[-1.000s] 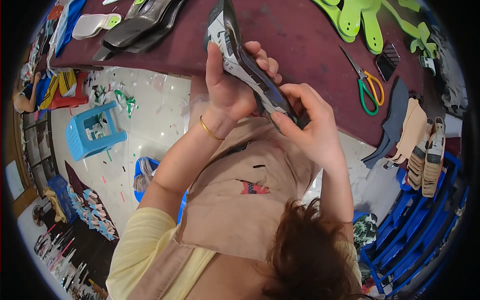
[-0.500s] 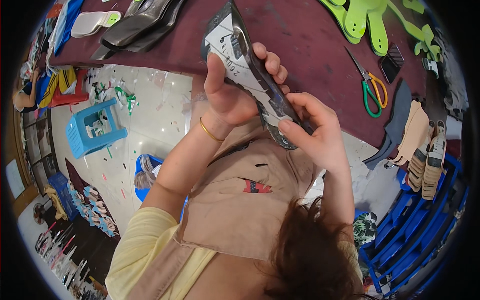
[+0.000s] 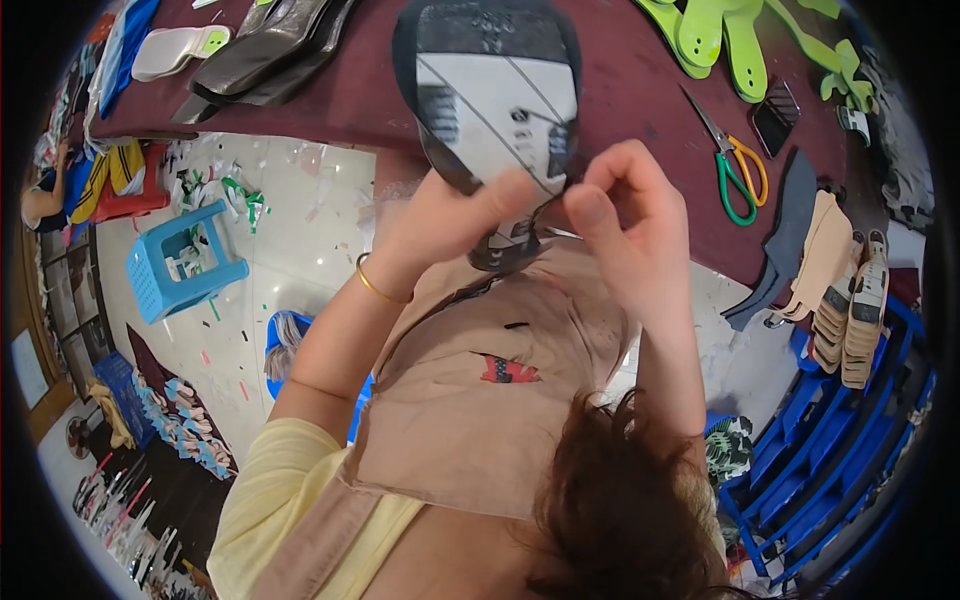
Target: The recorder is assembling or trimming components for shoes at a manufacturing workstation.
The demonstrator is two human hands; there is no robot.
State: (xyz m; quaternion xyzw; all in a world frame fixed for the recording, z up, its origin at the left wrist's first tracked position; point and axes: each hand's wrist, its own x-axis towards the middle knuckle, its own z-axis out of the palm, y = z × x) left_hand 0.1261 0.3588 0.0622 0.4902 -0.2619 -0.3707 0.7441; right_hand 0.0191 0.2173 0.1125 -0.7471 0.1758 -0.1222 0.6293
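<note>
A shoe insole (image 3: pixel 480 90), with a white board face and black wrapped edges, is held up over my lap at the table's near edge. My left hand (image 3: pixel 455 215) is closed round its narrower lower part, thumb across the white face and the other fingers hidden behind. At the insole's right edge, my right hand (image 3: pixel 635 215) has its fingers curled toward the thumb in a pinch. Whether anything is between those fingertips, or whether they touch the edge, I cannot make out.
On the maroon-covered table (image 3: pixel 640 110) lie glossy dark shoe pieces (image 3: pixel 265 60), green sole-shaped pieces (image 3: pixel 715 40), scissors (image 3: pixel 735 160) and a phone (image 3: pixel 775 118). Beige insoles (image 3: pixel 850 310) hang over a blue rack (image 3: pixel 830 440) at right. A blue stool (image 3: pixel 185 265) stands left among scraps.
The insole has turned its white face toward me and stands more upright. My right hand has let go of its narrow end and moved up along the right edge.
</note>
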